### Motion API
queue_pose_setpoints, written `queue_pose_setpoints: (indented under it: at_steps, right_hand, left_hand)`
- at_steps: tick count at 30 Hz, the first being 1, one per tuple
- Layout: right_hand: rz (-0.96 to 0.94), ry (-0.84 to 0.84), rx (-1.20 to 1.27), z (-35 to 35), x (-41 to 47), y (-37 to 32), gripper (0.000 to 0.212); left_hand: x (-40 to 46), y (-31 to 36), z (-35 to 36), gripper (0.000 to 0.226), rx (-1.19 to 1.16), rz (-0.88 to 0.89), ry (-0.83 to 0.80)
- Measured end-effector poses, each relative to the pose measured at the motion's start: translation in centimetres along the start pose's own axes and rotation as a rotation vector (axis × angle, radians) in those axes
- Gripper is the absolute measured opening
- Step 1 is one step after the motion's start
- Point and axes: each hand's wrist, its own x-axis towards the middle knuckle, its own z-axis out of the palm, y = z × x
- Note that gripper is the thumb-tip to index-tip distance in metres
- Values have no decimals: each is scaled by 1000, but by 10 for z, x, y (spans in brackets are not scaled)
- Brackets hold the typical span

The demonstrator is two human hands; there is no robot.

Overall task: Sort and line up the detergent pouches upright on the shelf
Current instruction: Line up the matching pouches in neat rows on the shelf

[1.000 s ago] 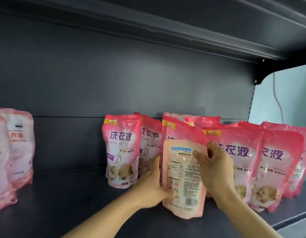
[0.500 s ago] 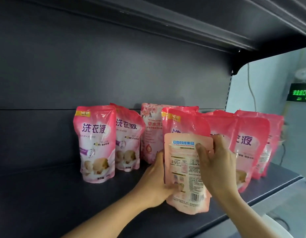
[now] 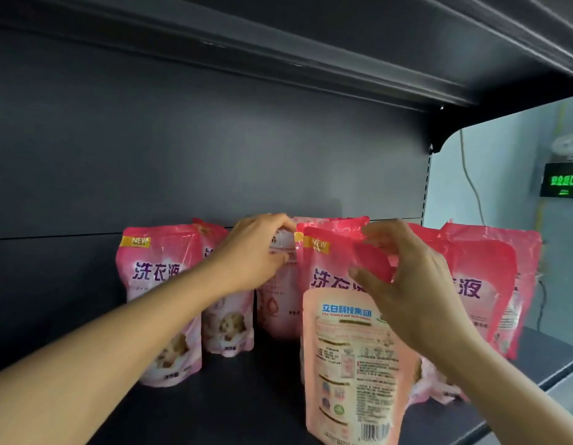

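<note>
Dark shelf (image 3: 246, 409), pink pouches upright along back. Left hand (image 3: 253, 252) pinches top of rear pale pouch (image 3: 278, 303). Right hand (image 3: 407, 284) half-open, holds nothing, above back-facing pouch (image 3: 349, 374) near front.

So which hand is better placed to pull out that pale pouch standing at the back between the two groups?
The left hand. Its fingers already rest at the top edge of the pale back pouch, while the right hand hovers further right, over the front pouch showing its back label.
</note>
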Motion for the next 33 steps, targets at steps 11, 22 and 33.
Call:
queue_pose_setpoints:
  at_steps: [11,22,33]
  right_hand:
    - [-32,-302,-157,-11,37,-5,36]
    - [-64,-237,-114,-9,40,6,34]
    - [-67,-231,-149,-10,39,2,29]
  left_hand:
    - [104,-24,17,48,459,-158,-324]
    - [104,11,11,10,501,-149,-293]
    - [37,13,-30,9,354,-218,-149]
